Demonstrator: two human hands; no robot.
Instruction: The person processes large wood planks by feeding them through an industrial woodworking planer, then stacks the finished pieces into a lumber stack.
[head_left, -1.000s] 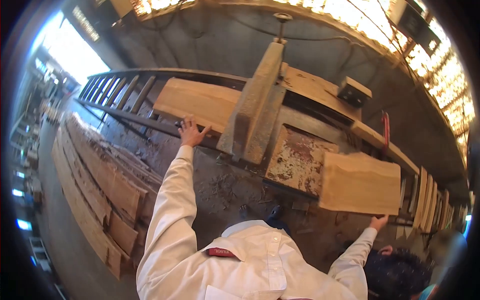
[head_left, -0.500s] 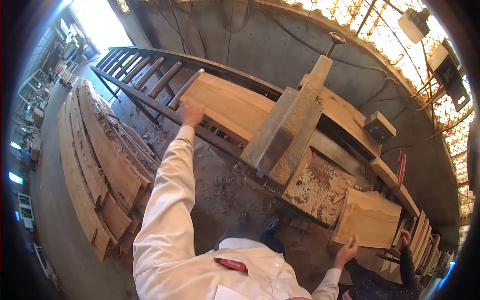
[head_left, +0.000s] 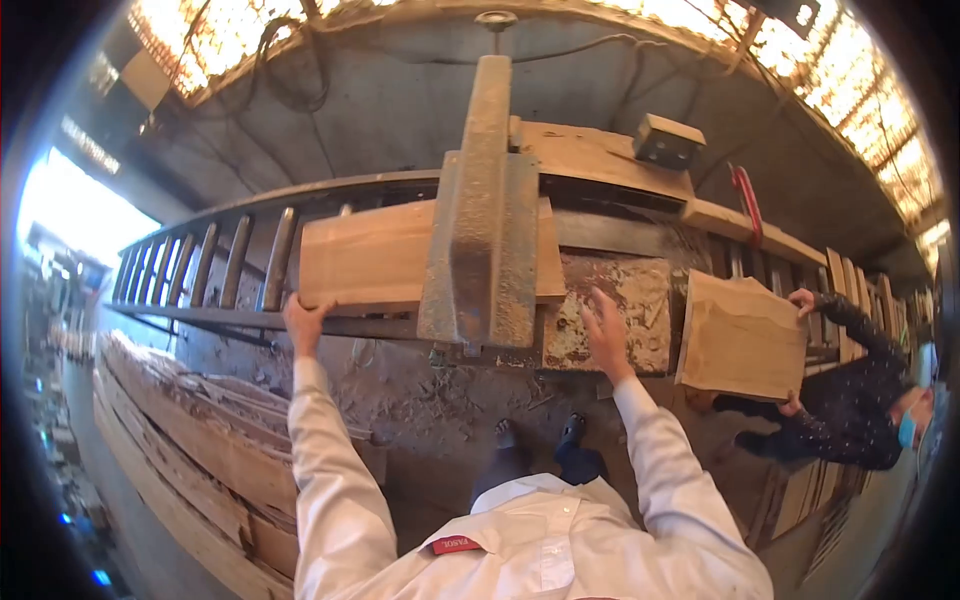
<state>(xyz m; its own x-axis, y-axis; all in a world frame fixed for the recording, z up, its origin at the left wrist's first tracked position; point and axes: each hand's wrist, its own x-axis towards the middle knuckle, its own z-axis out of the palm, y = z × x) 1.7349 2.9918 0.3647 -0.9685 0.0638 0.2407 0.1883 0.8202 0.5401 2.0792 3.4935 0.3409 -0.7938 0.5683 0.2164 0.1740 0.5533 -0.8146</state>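
Note:
My left hand (head_left: 304, 322) grips the lower left corner of a wide plank (head_left: 370, 254) on the machine bed, its fingers bent at the edge. That plank passes beneath the saw's long metal arm and housing (head_left: 482, 240), and its right end shows on the other side. My right hand (head_left: 606, 335) is over the worn, chipped metal table (head_left: 645, 300), fingers apart and holding nothing. Farther right, a second board (head_left: 745, 335) is held at its right side by a co-worker's two hands.
A roller frame (head_left: 238, 262) runs off to the left. Stacked rough slabs (head_left: 190, 430) lie on the floor at lower left. The co-worker (head_left: 850, 415) stands at the right. Behind the machine are a red clamp (head_left: 746, 205), a switch box (head_left: 668, 143) and a flat board (head_left: 590, 155).
The view has turned to the right. The plank has moved right, under the housing. My right hand has come up over the metal table, and my left hand now grips the plank's corner.

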